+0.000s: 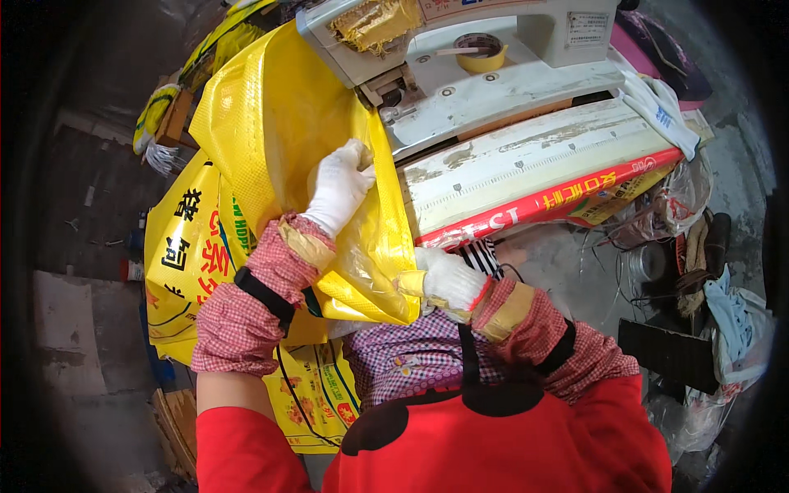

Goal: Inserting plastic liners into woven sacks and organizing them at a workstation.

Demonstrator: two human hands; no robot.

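A large yellow woven bag stands with its mouth spread in front of me. Inside it shows a clear plastic liner. My left hand, in a white glove, reaches into the opening with curled fingers pinching the bag's right wall, close to the sewing machine. The tips of those fingers are partly hidden. Lower and to the right, my right hand, also gloved in white, is closed on the bag's near right corner. The bag's far edge runs up beside the machine's head.
A roll of yellow tape lies on the machine bed. The worn white table has a red printed strip along its front. More printed yellow bags hang at left. Plastic bags and a dark board are at right.
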